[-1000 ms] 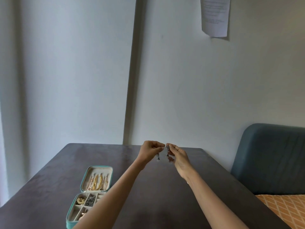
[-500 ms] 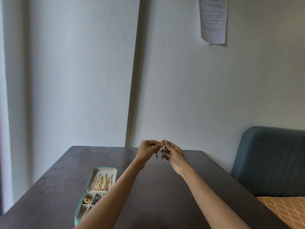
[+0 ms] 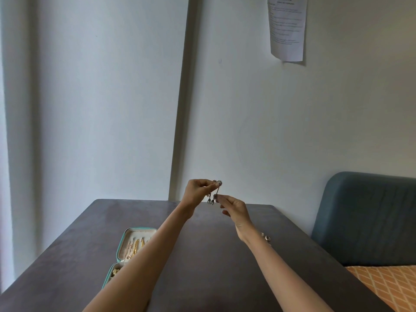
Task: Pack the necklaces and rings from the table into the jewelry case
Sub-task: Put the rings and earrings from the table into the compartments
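A small silver piece of jewelry (image 3: 215, 192) with dangling drops hangs in the air above the far half of the dark table (image 3: 213, 255). My left hand (image 3: 198, 191) pinches its ornate top. My right hand (image 3: 234, 208), slightly lower, pinches its lower end with thumb and forefinger. The teal jewelry case (image 3: 126, 248) lies open at the left, gold pieces in its lid and lower compartments, partly hidden by my left forearm. A small ring-like piece (image 3: 267, 238) lies on the table beside my right wrist.
A blue padded headboard (image 3: 364, 217) and an orange patterned bed cover (image 3: 387, 287) stand against the table's right side. A paper sheet (image 3: 287, 28) hangs on the wall behind. The table's far edge meets the wall.
My hands have drawn apart: the left stays high with the top of the piece, the right has dropped lower along it. The camera view has tilted, showing a ring-like piece by my right wrist.
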Demonstrator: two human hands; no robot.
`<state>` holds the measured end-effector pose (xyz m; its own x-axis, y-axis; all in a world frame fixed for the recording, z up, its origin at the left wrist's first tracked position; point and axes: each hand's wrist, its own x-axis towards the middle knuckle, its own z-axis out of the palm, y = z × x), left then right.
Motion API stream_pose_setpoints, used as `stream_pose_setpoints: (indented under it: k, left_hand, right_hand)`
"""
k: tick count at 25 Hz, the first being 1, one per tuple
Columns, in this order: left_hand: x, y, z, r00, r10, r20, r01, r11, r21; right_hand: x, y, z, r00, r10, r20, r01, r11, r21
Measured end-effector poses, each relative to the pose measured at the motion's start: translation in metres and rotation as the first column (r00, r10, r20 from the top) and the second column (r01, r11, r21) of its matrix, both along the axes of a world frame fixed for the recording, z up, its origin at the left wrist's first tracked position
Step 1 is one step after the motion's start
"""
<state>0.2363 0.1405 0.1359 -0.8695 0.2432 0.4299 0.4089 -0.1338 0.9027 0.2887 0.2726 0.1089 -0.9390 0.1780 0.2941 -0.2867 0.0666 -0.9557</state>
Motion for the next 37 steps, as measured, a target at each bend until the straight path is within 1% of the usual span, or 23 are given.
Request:
stream_pose_setpoints:
  k: [4,8,14,16,18,20,21,23,27,29,32,33,34,37]
  left_hand:
    - [0.000,0.000,0.004,1.000,-0.006,0.011,0.006,1.000,0.011]
    - [0.002,0.000,0.003,1.000,-0.011,-0.002,0.011,1.000,-0.023]
    - [0.004,0.002,0.001,1.000,0.028,-0.004,-0.028,0.998,-0.065]
    - [0.005,0.002,0.001,0.999,0.037,-0.014,-0.038,0.997,-0.060]
    - [0.005,0.001,0.000,0.999,0.051,-0.013,-0.052,0.997,-0.058]
    - [0.004,-0.001,-0.002,0.995,0.094,-0.020,-0.095,0.989,-0.114]
    - [0.004,-0.002,-0.003,0.993,0.114,-0.032,-0.118,0.981,-0.153]
    - [0.005,-0.003,-0.004,0.990,0.133,-0.053,-0.142,0.969,-0.205]
    - [0.008,-0.006,-0.006,0.991,0.117,-0.070,-0.131,0.958,-0.253]
    - [0.009,-0.008,-0.006,0.995,0.075,-0.069,-0.088,0.971,-0.222]
    - [0.013,-0.011,-0.009,1.000,-0.018,-0.015,0.016,0.997,-0.081]
    - [0.015,-0.012,-0.010,1.000,-0.028,0.008,0.028,0.998,-0.049]
    - [0.016,-0.012,-0.012,0.999,-0.033,0.026,0.033,0.999,-0.030]
    - [0.017,-0.011,-0.017,0.998,-0.030,0.060,0.030,1.000,-0.002]
  right_hand:
    - [0.000,-0.001,0.001,0.999,-0.012,-0.039,0.014,0.998,0.057]
    - [0.000,-0.001,0.003,0.999,-0.029,-0.034,0.028,0.999,-0.030]
    - [0.000,0.001,0.002,0.997,-0.035,-0.071,0.036,0.999,0.009]
    - [0.001,0.003,0.002,0.996,-0.037,-0.082,0.038,0.999,0.003]
    - [0.000,0.006,0.003,0.994,-0.050,-0.096,0.046,0.998,-0.040]
    - [-0.001,0.008,0.006,0.994,-0.048,-0.102,0.037,0.993,-0.111]
    - [-0.001,0.008,0.009,0.994,-0.028,-0.105,0.015,0.993,-0.117]
    - [-0.003,0.007,0.012,0.995,0.006,-0.103,-0.013,0.998,-0.067]
    - [-0.006,0.004,0.018,0.993,0.003,-0.118,-0.004,1.000,-0.008]
    - [-0.007,0.003,0.019,0.994,0.008,-0.108,-0.008,1.000,-0.005]
    - [-0.007,0.001,0.020,0.994,-0.005,-0.108,-0.004,0.997,-0.080]
    - [-0.007,0.001,0.021,0.994,-0.005,-0.108,-0.003,0.997,-0.077]
    - [-0.008,0.000,0.021,0.995,-0.007,-0.103,0.003,0.999,-0.041]
    - [-0.008,-0.002,0.022,0.994,-0.025,-0.103,0.039,0.990,0.134]
